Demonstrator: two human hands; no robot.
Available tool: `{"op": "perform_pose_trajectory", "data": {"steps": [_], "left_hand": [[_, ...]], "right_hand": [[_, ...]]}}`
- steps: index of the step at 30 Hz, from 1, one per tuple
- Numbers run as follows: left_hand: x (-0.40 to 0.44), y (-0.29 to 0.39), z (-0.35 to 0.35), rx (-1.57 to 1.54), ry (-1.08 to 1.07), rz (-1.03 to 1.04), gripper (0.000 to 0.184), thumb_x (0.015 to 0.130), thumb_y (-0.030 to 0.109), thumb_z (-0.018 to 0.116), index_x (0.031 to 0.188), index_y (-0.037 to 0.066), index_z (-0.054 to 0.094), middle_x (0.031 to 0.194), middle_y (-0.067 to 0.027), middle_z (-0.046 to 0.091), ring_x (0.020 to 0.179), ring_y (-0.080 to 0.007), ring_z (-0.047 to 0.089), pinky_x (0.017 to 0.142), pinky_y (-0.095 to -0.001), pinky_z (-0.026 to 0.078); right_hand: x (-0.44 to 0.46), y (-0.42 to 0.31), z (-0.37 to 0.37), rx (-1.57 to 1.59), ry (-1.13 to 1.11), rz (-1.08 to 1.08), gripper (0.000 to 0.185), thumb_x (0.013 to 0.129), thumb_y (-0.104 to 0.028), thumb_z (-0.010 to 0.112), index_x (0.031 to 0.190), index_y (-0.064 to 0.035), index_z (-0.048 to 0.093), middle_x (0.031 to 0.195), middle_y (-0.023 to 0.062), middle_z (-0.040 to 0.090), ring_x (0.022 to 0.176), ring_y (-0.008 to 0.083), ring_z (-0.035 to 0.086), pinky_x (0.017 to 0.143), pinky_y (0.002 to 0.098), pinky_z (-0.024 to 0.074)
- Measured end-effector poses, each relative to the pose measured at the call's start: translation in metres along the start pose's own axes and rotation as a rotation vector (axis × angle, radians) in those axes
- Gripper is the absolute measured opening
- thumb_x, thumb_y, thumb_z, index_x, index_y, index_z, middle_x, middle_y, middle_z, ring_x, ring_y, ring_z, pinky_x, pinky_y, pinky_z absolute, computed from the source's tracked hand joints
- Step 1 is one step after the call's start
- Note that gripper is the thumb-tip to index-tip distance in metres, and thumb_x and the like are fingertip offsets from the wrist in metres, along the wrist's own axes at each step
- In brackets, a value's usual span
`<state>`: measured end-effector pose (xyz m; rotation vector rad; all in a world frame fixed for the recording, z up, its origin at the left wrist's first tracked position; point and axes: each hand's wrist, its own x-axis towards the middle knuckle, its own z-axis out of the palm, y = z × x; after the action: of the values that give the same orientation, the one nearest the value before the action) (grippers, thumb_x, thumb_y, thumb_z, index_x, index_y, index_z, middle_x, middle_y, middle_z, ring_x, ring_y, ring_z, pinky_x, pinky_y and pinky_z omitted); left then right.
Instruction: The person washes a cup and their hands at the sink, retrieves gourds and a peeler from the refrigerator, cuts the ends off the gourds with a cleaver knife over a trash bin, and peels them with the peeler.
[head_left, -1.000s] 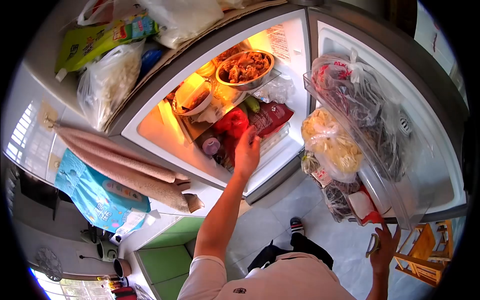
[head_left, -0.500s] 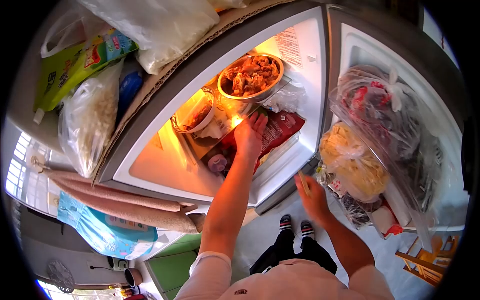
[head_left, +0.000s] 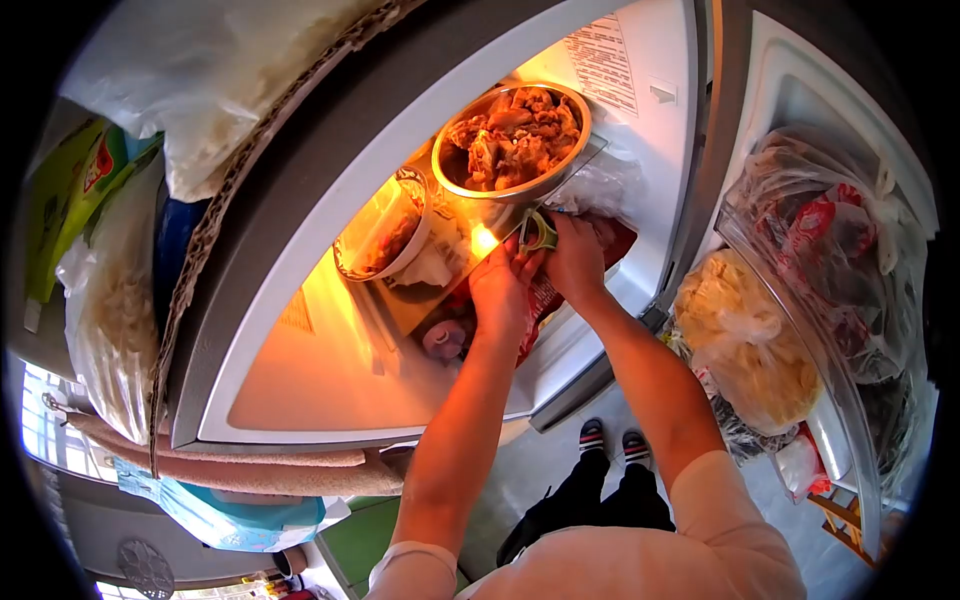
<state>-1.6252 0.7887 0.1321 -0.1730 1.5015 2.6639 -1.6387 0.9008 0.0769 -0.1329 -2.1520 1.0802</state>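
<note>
Both hands reach into the lit fridge compartment (head_left: 330, 400). My left hand (head_left: 500, 290) is at the front edge of the glass shelf, its fingers bent beside a red bag; what they hold, if anything, is hidden. Close to its right, my right hand (head_left: 574, 255) has its fingers closed at a small curled green and tan thing (head_left: 538, 232). Under my hands lies a dark red printed bag (head_left: 618, 243). A metal bowl of cooked meat (head_left: 515, 140) and a white bowl of food (head_left: 385, 228) stand on the shelf above. A purple-capped item (head_left: 445, 340) lies lower left.
The open fridge door (head_left: 790, 60) on the right holds bagged food (head_left: 750, 330) behind a clear rack. Plastic bags (head_left: 220, 80) lie on the fridge top at the left. A pink towel (head_left: 250, 470) hangs beside the fridge, near a blue package (head_left: 220, 515).
My right hand has come from the door into the compartment, beside my left hand. The view has moved closer to the shelf.
</note>
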Motion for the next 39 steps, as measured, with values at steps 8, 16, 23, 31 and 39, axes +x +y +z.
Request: {"op": "perform_pose_trajectory", "data": {"steps": [8, 16, 23, 31, 39], "left_hand": [[0.012, -0.013, -0.005, 0.008, 0.058, 0.045, 0.029, 0.11, 0.018, 0.045, 0.129, -0.004, 0.049, 0.123, -0.0148, 0.061, 0.109, -0.0333, 0.066, 0.1, -0.0485, 0.055], [0.013, -0.008, 0.001, -0.04, 0.113, 0.007, 0.028, 0.109, 0.016, 0.047, 0.13, -0.003, 0.049, 0.127, -0.0169, 0.06, 0.112, -0.0338, 0.065, 0.097, -0.0471, 0.055], [-0.014, -0.018, -0.012, 0.135, -0.045, 0.021, 0.031, 0.108, 0.017, 0.05, 0.133, -0.003, 0.049, 0.119, -0.0168, 0.064, 0.11, -0.0282, 0.066, 0.097, -0.0423, 0.056], [-0.05, -0.043, -0.021, 0.132, -0.153, -0.32, 0.036, 0.107, 0.024, 0.055, 0.132, -0.002, 0.053, 0.115, -0.0104, 0.065, 0.105, -0.0242, 0.066, 0.092, -0.0372, 0.056], [-0.071, -0.031, -0.013, -0.001, -0.307, -0.21, 0.044, 0.104, 0.011, 0.056, 0.144, -0.003, 0.045, 0.127, -0.015, 0.062, 0.116, -0.03, 0.064, 0.1, -0.0448, 0.053]], "right_hand": [[0.01, 0.001, 0.006, -0.199, -0.076, 0.017, 0.03, 0.076, -0.007, 0.07, 0.105, -0.0034, 0.064, 0.101, 0.0182, 0.068, 0.092, 0.0399, 0.065, 0.079, 0.0487, 0.0547], [-0.008, -0.017, -0.033, -0.131, -0.164, 0.1, 0.036, 0.076, -0.017, 0.079, 0.105, -0.0019, 0.064, 0.097, 0.0189, 0.068, 0.094, 0.0414, 0.066, 0.082, 0.0501, 0.0545], [-0.062, -0.029, -0.077, 0.182, -0.162, 0.672, 0.038, 0.084, -0.026, 0.077, 0.106, 0.0021, 0.064, 0.095, 0.0197, 0.072, 0.088, 0.0361, 0.07, 0.079, 0.0444, 0.0536], [-0.123, -0.027, -0.098, 0.763, -0.252, 0.799, 0.018, 0.095, -0.02, 0.068, 0.104, -0.0049, 0.063, 0.081, -0.0021, 0.058, 0.063, 0.0048, 0.05, 0.051, 0.0237, 0.0384], [-0.12, -0.044, -0.114, 1.022, -0.222, 0.895, 0.022, 0.099, -0.027, 0.064, 0.106, -0.006, 0.063, 0.084, -0.0014, 0.06, 0.063, 0.006, 0.051, 0.056, 0.0224, 0.0408]]}}
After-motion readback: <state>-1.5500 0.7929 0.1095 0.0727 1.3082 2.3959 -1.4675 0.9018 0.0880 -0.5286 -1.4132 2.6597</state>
